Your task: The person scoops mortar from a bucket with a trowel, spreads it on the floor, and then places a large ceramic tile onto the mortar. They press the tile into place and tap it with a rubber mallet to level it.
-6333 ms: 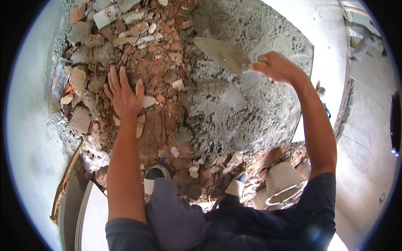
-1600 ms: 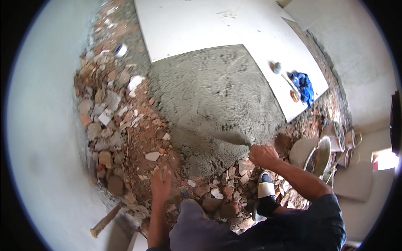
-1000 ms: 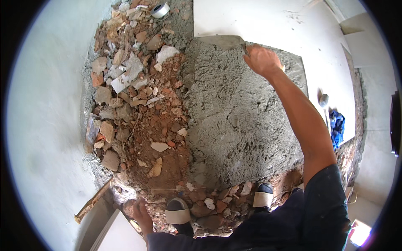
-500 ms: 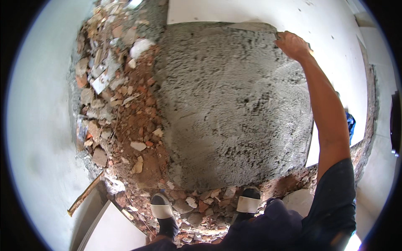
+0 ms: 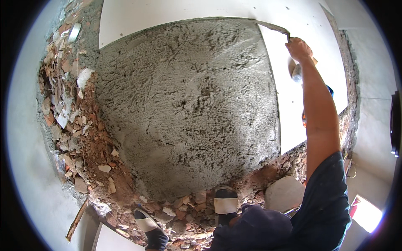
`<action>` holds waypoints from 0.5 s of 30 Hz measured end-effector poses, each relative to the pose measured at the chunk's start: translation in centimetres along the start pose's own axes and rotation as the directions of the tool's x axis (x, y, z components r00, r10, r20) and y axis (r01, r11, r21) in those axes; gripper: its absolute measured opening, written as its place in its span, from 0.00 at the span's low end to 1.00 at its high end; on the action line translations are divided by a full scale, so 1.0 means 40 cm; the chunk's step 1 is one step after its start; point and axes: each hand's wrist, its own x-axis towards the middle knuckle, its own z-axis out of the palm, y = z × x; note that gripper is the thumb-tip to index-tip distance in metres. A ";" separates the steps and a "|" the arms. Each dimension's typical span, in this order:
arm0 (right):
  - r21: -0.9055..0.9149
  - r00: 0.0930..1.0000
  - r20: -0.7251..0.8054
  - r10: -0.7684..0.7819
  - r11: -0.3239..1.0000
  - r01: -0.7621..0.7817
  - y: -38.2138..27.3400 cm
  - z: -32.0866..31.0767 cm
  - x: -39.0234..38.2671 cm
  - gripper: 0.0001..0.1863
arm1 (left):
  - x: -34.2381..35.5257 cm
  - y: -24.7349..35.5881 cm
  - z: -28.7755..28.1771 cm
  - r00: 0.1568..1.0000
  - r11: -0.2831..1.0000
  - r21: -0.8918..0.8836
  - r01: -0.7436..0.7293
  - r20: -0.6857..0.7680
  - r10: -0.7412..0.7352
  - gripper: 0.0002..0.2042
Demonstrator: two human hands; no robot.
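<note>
My right hand [image 5: 300,49] is closed round the handle of a trowel [image 5: 273,26], its thin blade seen nearly edge-on and pointing left. The blade is at the border between the white tile and a broad bed of wet grey mortar [image 5: 197,108]. Whether it touches either cannot be told. The mortar surface is rough, pitted in the middle and smoother near the right edge. White tiles [image 5: 167,14] border it along the far side and the right. My left hand is out of the picture.
Broken brick and rubble [image 5: 79,125] run along the left and round my sandals [image 5: 226,205]. A flat grey stone slab [image 5: 284,193] lies at the near right. On the right-hand tile, beside my forearm, rests a shiny rounded object [image 5: 297,74]. A wooden stick [image 5: 78,219] leans by the left wall.
The trowel has moved from the mortar's far right edge to the tile border, its blade now turned more edge-on. My view has shifted, and more of the right-hand tile shows.
</note>
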 end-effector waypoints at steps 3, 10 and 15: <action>0.021 0.997 0.070 -0.023 1.000 0.022 -0.005 -0.007 -0.045 0.22 | 0.008 0.002 0.006 1.000 1.000 0.018 -0.018 0.005 0.017 0.13; 0.194 0.985 0.139 -0.105 0.978 0.077 -0.027 -0.025 -0.170 0.21 | 0.012 -0.014 0.015 1.000 0.999 0.025 -0.024 0.018 0.023 0.13; 0.348 0.939 0.222 -0.263 0.921 0.175 -0.097 -0.022 -0.131 0.20 | 0.008 -0.042 0.016 1.000 1.000 0.011 -0.006 0.027 0.006 0.14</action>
